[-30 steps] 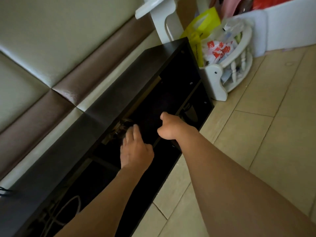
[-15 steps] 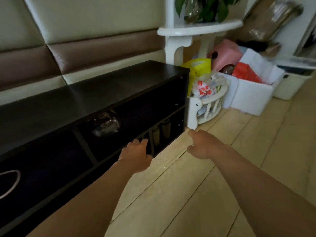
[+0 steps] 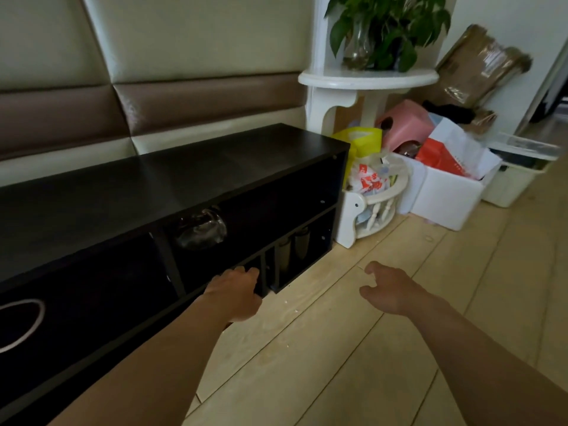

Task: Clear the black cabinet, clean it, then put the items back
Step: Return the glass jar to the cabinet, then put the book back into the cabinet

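Cabinet: black cabinet (image 3: 215,167) just ahead of my left grip (image 3: 233,292), not yet cleared.
Grips: left and right grip (image 3: 390,287) both loose, empty.
Glass bowl (image 3: 201,230): above left grip; likely fragile and slick, so I'd cradle its belly.

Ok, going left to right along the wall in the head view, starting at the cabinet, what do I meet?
black cabinet → white basket → white box → pale bin

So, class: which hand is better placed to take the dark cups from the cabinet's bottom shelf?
Left: the left hand is at that shelf's opening, near the dark cups; the right hand hovers over the floor.
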Action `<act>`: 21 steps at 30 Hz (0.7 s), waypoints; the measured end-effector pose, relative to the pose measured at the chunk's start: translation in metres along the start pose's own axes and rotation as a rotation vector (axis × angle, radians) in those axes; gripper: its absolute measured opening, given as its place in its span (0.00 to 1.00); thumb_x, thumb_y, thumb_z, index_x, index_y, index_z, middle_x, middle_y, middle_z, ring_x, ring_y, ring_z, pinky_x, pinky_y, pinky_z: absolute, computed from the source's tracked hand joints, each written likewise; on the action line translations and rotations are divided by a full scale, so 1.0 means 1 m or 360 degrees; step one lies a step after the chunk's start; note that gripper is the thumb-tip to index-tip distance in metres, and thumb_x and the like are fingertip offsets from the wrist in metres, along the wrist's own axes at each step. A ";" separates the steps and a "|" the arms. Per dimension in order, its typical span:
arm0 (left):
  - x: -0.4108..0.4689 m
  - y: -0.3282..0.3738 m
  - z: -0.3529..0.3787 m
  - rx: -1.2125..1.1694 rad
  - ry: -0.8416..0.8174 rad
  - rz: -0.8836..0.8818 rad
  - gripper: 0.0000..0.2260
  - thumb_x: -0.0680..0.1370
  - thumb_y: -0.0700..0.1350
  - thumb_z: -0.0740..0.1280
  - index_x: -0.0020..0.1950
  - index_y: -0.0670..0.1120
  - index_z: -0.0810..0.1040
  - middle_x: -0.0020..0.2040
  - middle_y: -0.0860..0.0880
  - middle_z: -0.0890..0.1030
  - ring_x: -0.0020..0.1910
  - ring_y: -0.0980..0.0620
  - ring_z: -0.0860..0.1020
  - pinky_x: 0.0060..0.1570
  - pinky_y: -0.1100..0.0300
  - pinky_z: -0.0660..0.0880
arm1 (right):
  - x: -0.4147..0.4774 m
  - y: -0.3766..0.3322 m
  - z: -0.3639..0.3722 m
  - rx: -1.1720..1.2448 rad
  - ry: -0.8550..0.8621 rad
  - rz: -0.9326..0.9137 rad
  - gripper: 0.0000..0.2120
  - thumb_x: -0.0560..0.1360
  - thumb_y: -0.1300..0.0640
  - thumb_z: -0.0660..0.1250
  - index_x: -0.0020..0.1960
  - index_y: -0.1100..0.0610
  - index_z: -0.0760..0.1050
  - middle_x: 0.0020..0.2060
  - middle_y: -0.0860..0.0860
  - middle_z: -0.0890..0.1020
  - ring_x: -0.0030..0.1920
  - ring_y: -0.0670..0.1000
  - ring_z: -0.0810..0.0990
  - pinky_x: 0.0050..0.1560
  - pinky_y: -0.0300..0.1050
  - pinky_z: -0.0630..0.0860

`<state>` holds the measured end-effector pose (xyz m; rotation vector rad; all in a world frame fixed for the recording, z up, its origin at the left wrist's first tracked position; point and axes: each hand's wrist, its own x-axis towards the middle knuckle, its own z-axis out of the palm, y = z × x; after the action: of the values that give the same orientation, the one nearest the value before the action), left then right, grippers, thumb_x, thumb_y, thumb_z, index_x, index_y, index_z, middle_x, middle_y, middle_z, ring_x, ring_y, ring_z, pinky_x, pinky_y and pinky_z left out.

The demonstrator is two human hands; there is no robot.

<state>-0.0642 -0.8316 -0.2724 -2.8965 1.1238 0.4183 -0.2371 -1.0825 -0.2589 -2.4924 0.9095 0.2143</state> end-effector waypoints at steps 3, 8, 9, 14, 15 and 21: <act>0.003 -0.004 -0.003 -0.0039 -0.0002 0.0018 0.25 0.81 0.52 0.60 0.77 0.49 0.61 0.70 0.45 0.70 0.67 0.43 0.71 0.66 0.48 0.70 | 0.006 -0.001 0.008 0.0027 -0.0007 -0.0001 0.27 0.80 0.49 0.64 0.77 0.52 0.62 0.70 0.55 0.73 0.69 0.53 0.73 0.57 0.40 0.70; 0.013 0.003 -0.004 -0.0111 0.0009 0.0044 0.23 0.81 0.52 0.60 0.75 0.50 0.63 0.67 0.46 0.72 0.66 0.44 0.72 0.64 0.49 0.71 | 0.020 -0.007 0.016 0.0011 -0.0023 -0.0051 0.28 0.80 0.48 0.64 0.77 0.53 0.62 0.70 0.55 0.74 0.68 0.52 0.73 0.61 0.42 0.72; 0.016 0.005 -0.004 -0.0126 0.0020 0.0055 0.21 0.81 0.52 0.60 0.73 0.50 0.65 0.66 0.46 0.72 0.64 0.44 0.72 0.63 0.49 0.72 | 0.022 -0.010 0.017 0.0016 -0.0022 -0.0065 0.27 0.80 0.48 0.64 0.77 0.53 0.63 0.69 0.55 0.74 0.68 0.52 0.73 0.61 0.42 0.72; 0.032 0.012 0.002 -0.0200 0.0056 0.0088 0.21 0.80 0.51 0.60 0.73 0.49 0.65 0.63 0.47 0.73 0.62 0.45 0.74 0.61 0.49 0.74 | 0.038 -0.025 0.021 0.0047 -0.0020 -0.0146 0.28 0.81 0.48 0.64 0.77 0.53 0.62 0.67 0.55 0.75 0.66 0.52 0.74 0.59 0.41 0.71; 0.033 0.013 0.004 -0.0238 0.0063 0.0073 0.21 0.80 0.51 0.59 0.73 0.48 0.65 0.63 0.47 0.73 0.61 0.45 0.74 0.60 0.49 0.74 | 0.041 -0.029 0.023 0.0047 -0.0024 -0.0159 0.28 0.81 0.48 0.64 0.78 0.52 0.61 0.67 0.55 0.74 0.66 0.52 0.74 0.59 0.41 0.72; -0.001 0.000 0.035 -0.0358 -0.0103 -0.0093 0.24 0.81 0.52 0.59 0.76 0.49 0.62 0.70 0.46 0.70 0.68 0.43 0.71 0.64 0.49 0.72 | 0.017 -0.055 0.042 0.0118 -0.0107 -0.0143 0.28 0.80 0.47 0.65 0.77 0.50 0.61 0.68 0.54 0.73 0.64 0.53 0.74 0.61 0.44 0.72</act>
<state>-0.0731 -0.8271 -0.3059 -3.0704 1.0436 0.6725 -0.1879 -1.0356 -0.2800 -2.4357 0.7624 0.2291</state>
